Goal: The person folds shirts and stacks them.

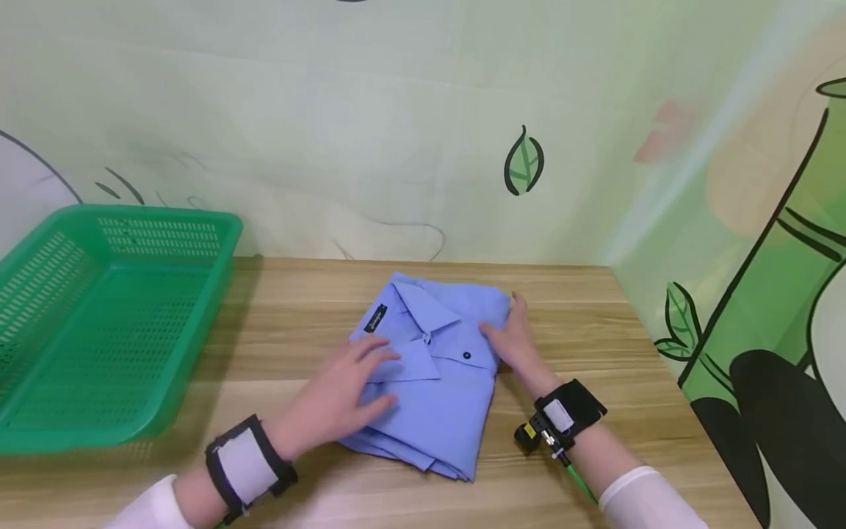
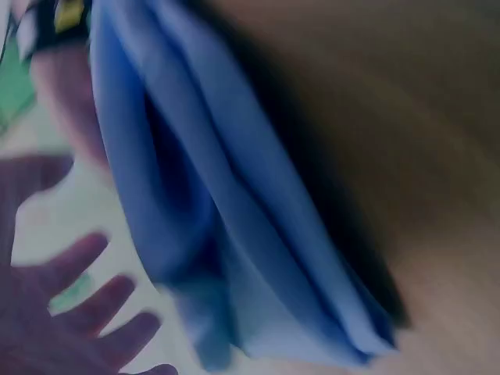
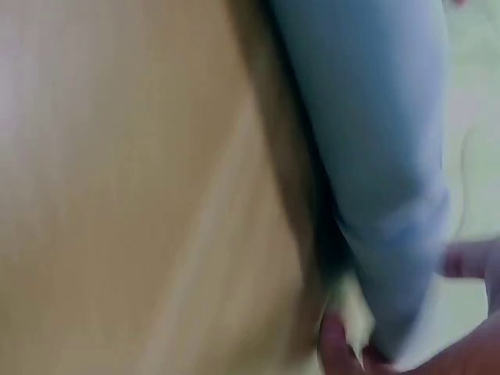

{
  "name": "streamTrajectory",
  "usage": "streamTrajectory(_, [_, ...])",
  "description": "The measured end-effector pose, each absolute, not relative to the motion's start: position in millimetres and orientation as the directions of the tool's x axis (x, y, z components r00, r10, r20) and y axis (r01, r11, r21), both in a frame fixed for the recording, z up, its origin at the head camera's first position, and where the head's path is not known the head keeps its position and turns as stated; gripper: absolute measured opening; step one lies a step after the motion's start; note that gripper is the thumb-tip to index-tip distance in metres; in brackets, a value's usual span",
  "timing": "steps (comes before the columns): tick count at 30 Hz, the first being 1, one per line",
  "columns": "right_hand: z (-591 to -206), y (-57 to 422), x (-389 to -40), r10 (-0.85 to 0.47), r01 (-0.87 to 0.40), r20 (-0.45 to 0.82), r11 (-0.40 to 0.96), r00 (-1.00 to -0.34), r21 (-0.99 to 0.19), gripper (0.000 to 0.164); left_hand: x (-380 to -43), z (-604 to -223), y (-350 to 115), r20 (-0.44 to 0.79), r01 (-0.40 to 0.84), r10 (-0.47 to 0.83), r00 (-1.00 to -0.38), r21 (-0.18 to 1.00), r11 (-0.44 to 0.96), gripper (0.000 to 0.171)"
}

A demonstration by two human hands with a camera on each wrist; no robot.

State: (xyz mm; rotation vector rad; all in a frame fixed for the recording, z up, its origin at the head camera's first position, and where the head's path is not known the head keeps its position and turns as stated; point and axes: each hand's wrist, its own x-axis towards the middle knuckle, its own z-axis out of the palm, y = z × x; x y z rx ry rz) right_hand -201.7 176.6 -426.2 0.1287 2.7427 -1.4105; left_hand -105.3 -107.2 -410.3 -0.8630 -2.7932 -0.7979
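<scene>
A folded blue shirt [image 1: 456, 411] lies on the table, collar at the far side, with a black label and a dark button showing. My left hand [image 1: 337, 397] is over the shirt's left part with its fingers spread. In the left wrist view, that hand [image 2: 70, 297] appears apart from the folded layers of cloth [image 2: 226, 180]. At the shirt's right edge, my right hand [image 1: 518, 338] grips the cloth, thumb on top. The right wrist view, blurred, has fingers [image 3: 336, 344] at the underside of the shirt's edge [image 3: 391, 195].
To the left stands a green plastic basket [image 1: 165, 382] with perforated walls. The wood-grain table [image 1: 581, 323] meets a printed wall covering [image 1: 396, 147] at the back and right. Each wrist wears a black strap, the right with a camera [image 1: 529, 435] and green cable.
</scene>
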Motion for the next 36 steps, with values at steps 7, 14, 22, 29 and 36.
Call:
streamTrajectory(7, [-421,173,-196,-0.531,-0.597,0.288,0.765,-0.797,-0.242,0.074,-80,-420,-94,0.026,0.699,0.710,-0.703,0.206,0.685,0.064])
streamTrajectory(14, [-418,142,-169,-0.800,-0.814,0.148,0.575,-0.581,-0.084,0.068,-102,-422,-102,0.045,0.749,0.751,-0.659,0.133,0.650,0.054])
streamTrajectory(22, [-422,126,-157,-0.662,-0.657,-0.184,0.748,-0.727,-0.093,0.081,-119,-427,-115,0.159,0.665,0.649,-0.744,0.089,0.741,0.045])
streamTrajectory(29, [-422,132,-157,-0.496,-0.472,-0.258,0.868,-0.829,-0.153,0.084,-110,-434,-125,0.268,0.611,0.570,-0.777,0.099,0.785,0.055])
streamTrajectory(36, [-425,181,-174,-0.409,-0.360,-0.223,0.904,-0.885,-0.229,0.084,-101,-430,-139,0.263,0.573,0.522,-0.811,0.186,0.798,0.060])
